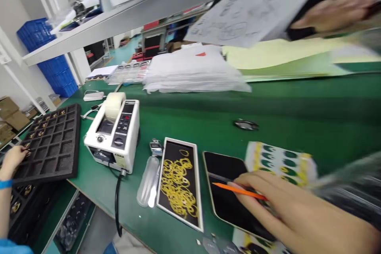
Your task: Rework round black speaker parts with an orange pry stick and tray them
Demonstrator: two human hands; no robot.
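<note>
My right hand [279, 202] is closed around an orange pointed tool [241, 191], over a black tray [222, 164] with a thin pale rim. Far to the left, my left hand [14, 158] has its fingertips together at a small gold piece in the black foam tray [64, 143]; whether it grips the piece is hard to tell. Several gold pieces sit in that tray's left and back compartments. Between the hands lies a white-rimmed tray [195, 174] holding many yellow rings [178, 184]. A sheet of dark green and yellow stickers [279, 160] lies beyond my right hand.
A white tape dispenser [127, 127] stands left of centre, its black cable hanging over the table edge. Near it are a metal counter [156, 147] and a clear plastic case [148, 182]. White sheets [193, 67] are stacked behind. Another person's hand [339, 12] is at upper right.
</note>
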